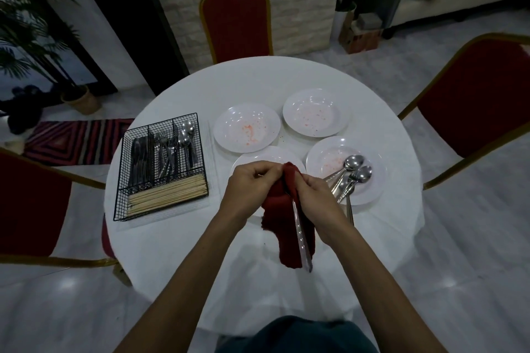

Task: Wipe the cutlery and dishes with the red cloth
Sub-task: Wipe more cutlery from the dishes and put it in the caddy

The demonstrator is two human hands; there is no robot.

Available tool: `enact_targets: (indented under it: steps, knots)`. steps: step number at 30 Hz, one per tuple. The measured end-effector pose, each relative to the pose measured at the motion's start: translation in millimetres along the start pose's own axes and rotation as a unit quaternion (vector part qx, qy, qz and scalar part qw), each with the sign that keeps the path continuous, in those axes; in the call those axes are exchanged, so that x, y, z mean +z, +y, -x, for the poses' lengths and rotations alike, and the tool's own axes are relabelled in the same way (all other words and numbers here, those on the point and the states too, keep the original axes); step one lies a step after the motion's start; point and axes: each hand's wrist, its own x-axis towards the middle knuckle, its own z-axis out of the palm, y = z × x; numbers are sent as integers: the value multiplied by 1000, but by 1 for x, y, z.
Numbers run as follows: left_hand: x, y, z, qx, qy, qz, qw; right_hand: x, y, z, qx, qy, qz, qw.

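Observation:
Over the near middle of the white round table (pixel 286 74), both my hands work a red cloth (pixel 286 226). My left hand (pixel 252 186) grips the cloth's upper part. My right hand (pixel 315 195) pinches the cloth around the head of a steel utensil (pixel 302 241), whose handle points down toward me over the hanging cloth. Its head is hidden in the cloth. Several spoons (pixel 351 172) lie on the right near plate (pixel 372 192). Two stained white plates sit further back, one at the left (pixel 246 127) and one at the right (pixel 315 112). A fourth plate (pixel 266 156) lies under my hands.
A black wire caddy (pixel 163 166) with knives, forks, spoons and wooden chopsticks stands on the table's left side. Red chairs with gold frames stand at the far side (pixel 236 20), at the right (pixel 470 106) and at the left (pixel 31 203).

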Motion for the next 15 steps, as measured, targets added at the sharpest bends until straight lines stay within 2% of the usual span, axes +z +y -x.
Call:
enact_targets:
  steps: [2, 8, 15]
  knots:
    - [-2, -3, -1, 4, 22, -47, 999, 3, 1, 2, 31, -17, -70, 997]
    - [-6, -11, -10, 48, 74, -135, 987, 11, 11, 7, 73, -67, -187, 977]
    - [-29, -20, -35, 39, 205, -99, 973, 8, 21, 8, 82, -92, -151, 981]
